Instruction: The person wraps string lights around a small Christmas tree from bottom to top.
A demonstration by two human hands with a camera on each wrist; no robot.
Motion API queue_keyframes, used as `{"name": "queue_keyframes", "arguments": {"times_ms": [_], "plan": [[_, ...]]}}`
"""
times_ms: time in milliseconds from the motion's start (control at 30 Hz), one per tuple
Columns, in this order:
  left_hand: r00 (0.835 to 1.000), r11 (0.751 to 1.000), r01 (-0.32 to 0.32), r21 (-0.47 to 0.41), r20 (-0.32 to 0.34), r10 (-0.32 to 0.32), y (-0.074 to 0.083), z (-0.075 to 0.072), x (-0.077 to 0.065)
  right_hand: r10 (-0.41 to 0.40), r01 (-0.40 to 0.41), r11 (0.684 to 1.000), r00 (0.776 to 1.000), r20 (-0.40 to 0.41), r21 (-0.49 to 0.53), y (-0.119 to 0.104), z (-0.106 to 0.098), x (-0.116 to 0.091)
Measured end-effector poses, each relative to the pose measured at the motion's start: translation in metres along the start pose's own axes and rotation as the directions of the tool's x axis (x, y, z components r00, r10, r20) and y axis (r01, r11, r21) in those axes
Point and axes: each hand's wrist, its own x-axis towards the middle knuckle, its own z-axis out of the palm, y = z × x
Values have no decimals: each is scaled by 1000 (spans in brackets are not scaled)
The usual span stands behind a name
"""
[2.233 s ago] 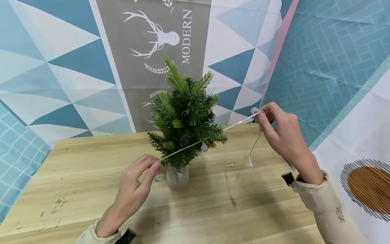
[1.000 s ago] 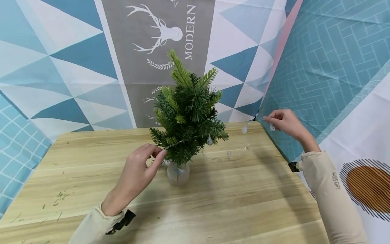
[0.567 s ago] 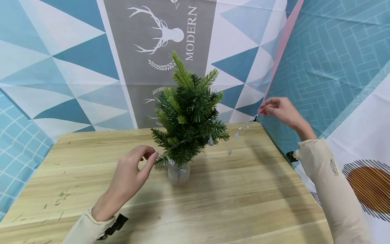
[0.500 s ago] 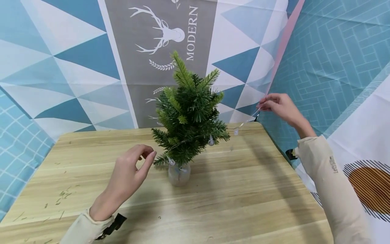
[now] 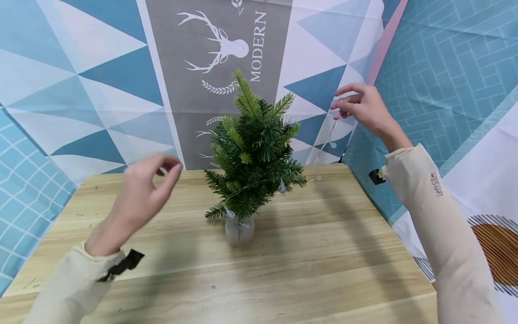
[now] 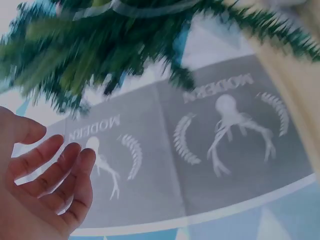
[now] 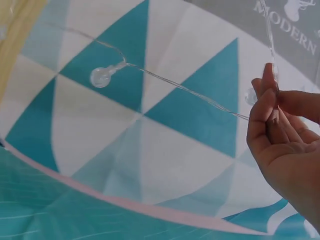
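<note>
A small artificial Christmas tree (image 5: 259, 148) stands upright in a whitish pot (image 5: 239, 236) at the table's middle. A clear string of lights with round bulbs crosses its lower front branches; one bulb (image 5: 282, 186) hangs at the right. My right hand (image 5: 364, 108), raised at the tree's right, pinches the light string (image 7: 182, 87) between thumb and fingers. A stretch with a clear bulb (image 7: 100, 77) trails from it in the right wrist view. At the tree's left, my left hand (image 5: 141, 193) is in the air, fingers loosely bent, holding nothing.
The wooden table (image 5: 307, 265) has a few tiny dark bits on its surface. Behind it hangs a patterned cloth (image 5: 117, 90) with triangles and a deer print. A teal cloth (image 5: 449, 76) borders the right side.
My left hand has let go of the light string and moved left and up, away from the tree. My right hand has risen with the string, and its trailing part has lifted too.
</note>
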Motion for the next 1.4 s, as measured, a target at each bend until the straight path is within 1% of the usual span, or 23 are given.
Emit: {"name": "queue_keyframes", "arguments": {"times_ms": [67, 133, 200, 267, 367, 433, 533, 600, 667, 733, 800, 867, 967, 1033, 1100, 1133, 1167, 1200, 1233, 1300, 1333, 1367, 1400], "plan": [[1000, 1000, 6, -10, 2, -6, -5, -6, 18, 0, 0, 1000, 1000, 27, 4, -11, 1, 6], [999, 999, 28, -24, 23, -27, -9, -11, 35, 3, -3, 1000, 998, 58, 5, -22, 3, 12], [996, 997, 63, -48, 64, -59, -12, -14, 51, 8, -9, 1000, 996, 92, 11, -33, 4, 18], [989, 992, 101, -75, 118, -92, -14, -15, 67, 10, -13, 1000, 991, 130, 18, -45, 4, 24], [971, 979, 161, -126, 199, -134, -16, -15, 89, -7, 3, 1000, 982, 190, 22, -62, 3, 32], [954, 967, 205, -153, 250, -163, -16, -13, 103, -25, 16, 999, 973, 229, 43, -71, 2, 38], [926, 943, 268, -198, 323, -195, -17, -9, 125, -47, 17, 994, 957, 286, 105, -82, 3, 48], [900, 920, 316, -231, 379, -214, -17, -7, 140, -60, 8, 987, 944, 325, 160, -88, 7, 54], [878, 888, 357, -289, 429, -214, -17, -4, 155, -76, 3, 980, 930, 359, 199, -93, 14, 59], [857, 846, 399, -355, 472, -206, -17, 0, 170, -101, 16, 975, 919, 382, 219, -99, 21, 64], [836, 790, 443, -424, 513, -194, -14, 4, 183, -123, 27, 970, 911, 394, 241, -106, 26, 66], [821, 735, 473, -486, 546, -167, -11, 9, 196, -141, 30, 962, 905, 402, 270, -113, 30, 68], [799, 653, 515, -556, 588, -129, -6, 14, 211, -164, 21, 945, 895, 415, 328, -124, 36, 72], [787, 605, 533, -592, 609, -98, -4, 17, 219, -177, 10, 931, 887, 426, 365, -131, 41, 74], [771, 560, 553, -617, 634, -61, -1, 21, 225, -192, 5, 921, 875, 444, 389, -137, 45, 76], [758, 547, 562, -620, 651, -41, 0, 24, 228, -197, 0, 917, 870, 453, 399, -139, 47, 77], [740, 542, 572, -616, 672, -18, 1, 26, 230, -197, -7, 915, 864, 464, 402, -142, 49, 77], [718, 544, 585, -602, 696, -1, 2, 28, 231, -192, -18, 916, 859, 475, 401, -144, 51, 77], [696, 554, 590, -587, 717, 18, 2, 30, 232, -186, -23, 920, 854, 486, 392, -145, 52, 76], [667, 589, 588, -555, 744, 35, 2, 32, 231, -171, -32, 926, 852, 495, 375, -148, 54, 74], [660, 614, 576, -540, 750, 40, 2, 32, 229, -161, -32, 932, 856, 492, 360, -149, 54, 73], [659, 633, 567, -527, 751, 34, 1, 33, 228, -155, -24, 940, 860, 486, 341, -150, 54, 72], [671, 651, 555, -518, 741, 17, 0, 32, 226, -149, -18, 945, 865, 479, 328, -150, 54, 71]]}}
